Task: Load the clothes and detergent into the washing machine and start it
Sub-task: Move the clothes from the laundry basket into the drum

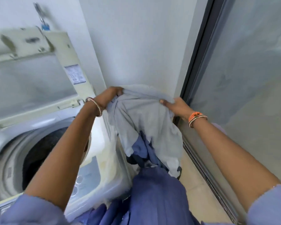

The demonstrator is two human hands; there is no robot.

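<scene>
A light grey garment (pixel 146 120) hangs in the air to the right of the washing machine (pixel 94 169). My left hand (pixel 110 96) grips its upper left edge and my right hand (pixel 173 106) pinches its upper right edge. Below it lie more clothes (pixel 152 158), blue and dark, in a pile between the machine and the glass door. The top-loading machine stands at the left with its lid (pixel 31 73) raised. Its drum (pixel 40 151) is open and dark cloth shows inside. My left forearm crosses over the machine's rim.
A white wall (pixel 136 46) rises straight ahead. A sliding glass door with a dark frame (pixel 199 54) runs along the right, its track on the tiled floor (pixel 195 181). A tap with a blue fitting (pixel 45 26) is on the wall above the lid. The control panel (pixel 86 177) faces me.
</scene>
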